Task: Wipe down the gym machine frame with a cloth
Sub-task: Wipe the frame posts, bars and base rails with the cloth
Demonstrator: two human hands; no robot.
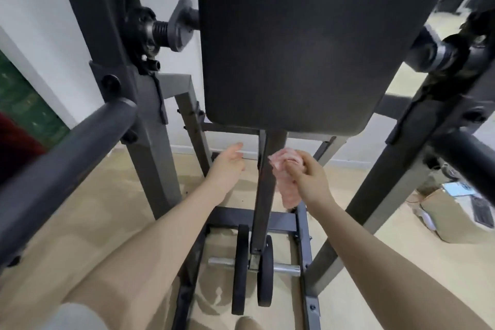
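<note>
A dark grey gym machine frame (150,142) fills the view, with a big black back pad (302,43) in the middle. Below the pad a central post (263,195) runs down to two black weight plates (251,268) on a short metal bar. My right hand (308,177) grips a bunched pink cloth (286,182) and holds it against the right side of that post. My left hand (227,166) hovers just left of the post with relaxed fingers, holding nothing.
Padded handle bars reach toward me at the left (61,158) and right (466,153). Slanted frame legs (375,195) stand on a pale wood floor. A cardboard box (450,217) with loose items sits at the right, against a white wall.
</note>
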